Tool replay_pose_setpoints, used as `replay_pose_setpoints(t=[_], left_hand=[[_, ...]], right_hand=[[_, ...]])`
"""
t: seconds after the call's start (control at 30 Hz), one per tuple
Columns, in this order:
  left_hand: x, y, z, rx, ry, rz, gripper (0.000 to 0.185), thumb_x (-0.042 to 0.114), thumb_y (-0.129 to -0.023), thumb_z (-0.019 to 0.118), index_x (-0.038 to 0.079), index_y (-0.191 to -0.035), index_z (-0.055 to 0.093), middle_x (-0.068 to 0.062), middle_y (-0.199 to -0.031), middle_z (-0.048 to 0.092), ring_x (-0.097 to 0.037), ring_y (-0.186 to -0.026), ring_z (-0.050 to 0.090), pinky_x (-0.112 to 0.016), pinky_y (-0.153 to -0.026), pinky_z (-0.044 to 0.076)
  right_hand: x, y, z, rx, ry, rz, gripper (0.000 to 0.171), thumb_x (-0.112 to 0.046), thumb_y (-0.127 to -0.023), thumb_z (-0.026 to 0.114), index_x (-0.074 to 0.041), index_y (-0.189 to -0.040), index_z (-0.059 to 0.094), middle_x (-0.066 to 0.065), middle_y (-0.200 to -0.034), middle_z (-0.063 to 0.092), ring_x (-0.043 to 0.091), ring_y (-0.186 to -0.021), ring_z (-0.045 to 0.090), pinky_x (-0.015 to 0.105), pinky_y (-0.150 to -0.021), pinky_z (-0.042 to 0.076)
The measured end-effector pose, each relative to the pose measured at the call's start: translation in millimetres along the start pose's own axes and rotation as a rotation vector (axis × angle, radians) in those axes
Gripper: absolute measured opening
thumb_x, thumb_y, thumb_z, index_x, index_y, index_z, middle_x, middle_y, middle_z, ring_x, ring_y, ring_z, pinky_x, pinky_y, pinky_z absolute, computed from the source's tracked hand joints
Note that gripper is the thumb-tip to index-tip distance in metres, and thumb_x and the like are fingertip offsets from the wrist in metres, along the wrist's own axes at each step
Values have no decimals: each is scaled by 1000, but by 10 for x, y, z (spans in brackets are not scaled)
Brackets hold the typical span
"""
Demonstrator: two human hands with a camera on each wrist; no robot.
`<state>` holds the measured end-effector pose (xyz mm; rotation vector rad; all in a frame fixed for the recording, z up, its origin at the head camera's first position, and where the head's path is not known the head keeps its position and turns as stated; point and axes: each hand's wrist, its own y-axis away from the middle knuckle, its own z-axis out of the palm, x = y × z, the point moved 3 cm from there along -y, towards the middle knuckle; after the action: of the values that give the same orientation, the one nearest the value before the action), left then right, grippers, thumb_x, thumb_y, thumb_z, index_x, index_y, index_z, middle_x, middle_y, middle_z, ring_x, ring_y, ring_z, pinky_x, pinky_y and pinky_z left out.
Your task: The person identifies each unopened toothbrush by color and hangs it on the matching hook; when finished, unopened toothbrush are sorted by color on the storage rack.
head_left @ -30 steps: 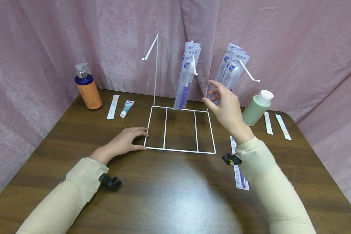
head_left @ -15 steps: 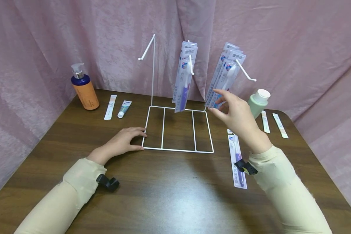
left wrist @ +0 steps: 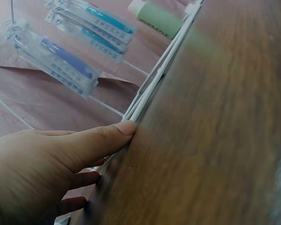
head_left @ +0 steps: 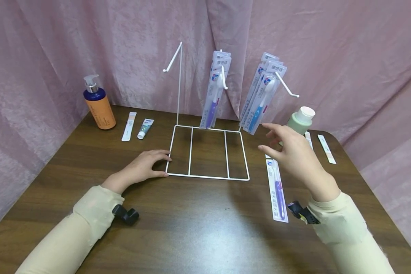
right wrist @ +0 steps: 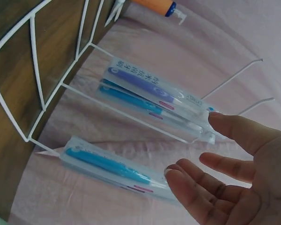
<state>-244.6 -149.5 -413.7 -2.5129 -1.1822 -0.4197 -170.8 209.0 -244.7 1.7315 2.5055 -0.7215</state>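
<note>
A white wire display rack [head_left: 208, 176] with hooks stands on the table. My left hand [head_left: 140, 166] touches the left side of its base, thumb at the front corner; in the left wrist view the thumb [left wrist: 103, 141] rests against the wire. Packaged toothbrushes with a purple one in front [head_left: 213, 95] hang on the middle hook, and packs with a blue one in front [head_left: 260, 104] on the right hook. My right hand [head_left: 292, 152] hovers right of the rack with nothing in it, fingers loosely bent. Below it a purple packaged toothbrush [head_left: 277, 192] lies on the table.
An orange pump bottle [head_left: 102, 110], a paper sachet [head_left: 129, 126] and a small toothpaste tube [head_left: 145, 128] are at the left. A green bottle [head_left: 299, 121] and more sachets [head_left: 326, 149] are at the right. Pink curtain hangs behind the table.
My right hand has drawn back from the right hook's toothbrushes, moving right and toward me. Those packs show more fully now, as does the toothbrush on the table. The left hand stays put.
</note>
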Motion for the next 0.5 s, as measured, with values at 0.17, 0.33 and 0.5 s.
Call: replay_pose_setpoints(t=[0.17,0.33,0.5], left_hand=[[0,15,-1,-7,5,-5,47,31,-81,76,8,-120,64,-17,-141,52,-37,-131,48,-57,-107,37],[-15,2,8,-2,1,-3,48,32,-81,77,8,-120,64,-16,-140,53,-36,-130,48,-56,-108,37],[-19,-4,6,4,-8,3,47,31,-81,77,7,-119,64,-17,-140,53,-37,-130,49,-57,-107,37]], right_hand=[[63,129,15,-25,16,13,51,-19,-85,73,-5,-130,55,14,-101,67,29,-92,66,47,-79,51],[158,245,53,-68,-1,35,51,-21,-86,72,-3,-130,55,17,-101,68,30,-89,68,49,-77,53],[275,343,104,-91,-19,50,51,-21,-86,72,-2,-130,55,20,-101,68,32,-87,68,50,-76,53]])
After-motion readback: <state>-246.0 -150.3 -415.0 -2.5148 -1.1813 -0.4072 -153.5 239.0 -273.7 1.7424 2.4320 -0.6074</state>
